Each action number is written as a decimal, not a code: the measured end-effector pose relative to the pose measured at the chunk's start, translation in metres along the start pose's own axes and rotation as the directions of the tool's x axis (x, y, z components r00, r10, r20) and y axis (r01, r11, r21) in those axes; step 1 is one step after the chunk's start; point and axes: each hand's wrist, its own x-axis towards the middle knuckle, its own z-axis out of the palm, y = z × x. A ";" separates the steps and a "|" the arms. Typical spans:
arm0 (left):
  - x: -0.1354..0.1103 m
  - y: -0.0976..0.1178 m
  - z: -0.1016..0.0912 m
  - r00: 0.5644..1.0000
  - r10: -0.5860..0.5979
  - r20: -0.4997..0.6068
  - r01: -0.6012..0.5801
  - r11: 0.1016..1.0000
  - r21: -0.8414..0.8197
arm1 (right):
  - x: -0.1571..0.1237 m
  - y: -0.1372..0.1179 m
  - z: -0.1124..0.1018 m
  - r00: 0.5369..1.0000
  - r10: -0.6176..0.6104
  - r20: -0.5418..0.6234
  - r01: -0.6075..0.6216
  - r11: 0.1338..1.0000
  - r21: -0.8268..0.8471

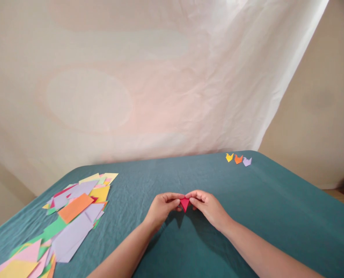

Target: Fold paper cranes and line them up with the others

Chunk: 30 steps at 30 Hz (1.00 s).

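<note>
A small piece of folded red paper (185, 204) is held above the table between my two hands, its narrow point facing down toward me. My left hand (164, 208) pinches its left corner between thumb and fingers. On the other side, my right hand (205, 206) pinches the right corner the same way. Both sets of fingertips cover the upper corners, so the folds there are hidden. Shadows of the hands and paper fall on the cloth below.
A dark green cloth covers the table (148, 177). Loose sheets of coloured paper (76, 208) lie heaped along the left side. At the far right stand three small folded paper birds: yellow (229, 157), orange (238, 159) and lilac (247, 162). A pale hanging sheet (160, 96) borders the back.
</note>
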 end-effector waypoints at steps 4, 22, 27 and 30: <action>0.000 0.000 -0.003 1.000 -0.003 -0.011 0.003 1.000 0.003 | 0.001 0.002 0.000 1.000 0.017 0.004 -0.017 0.999 0.029; 0.000 -0.003 0.006 0.996 0.055 -0.065 -0.055 0.998 -0.003 | 0.000 -0.004 0.001 0.998 -0.003 -0.060 0.004 1.000 0.024; -0.001 -0.003 0.011 0.983 0.151 -0.105 -0.136 0.981 0.135 | -0.001 -0.006 0.003 0.998 -0.030 -0.063 0.032 0.999 0.022; -0.002 -0.003 0.012 0.971 0.192 -0.141 -0.162 0.966 0.202 | -0.002 -0.005 0.004 0.998 -0.037 -0.042 0.039 0.998 0.051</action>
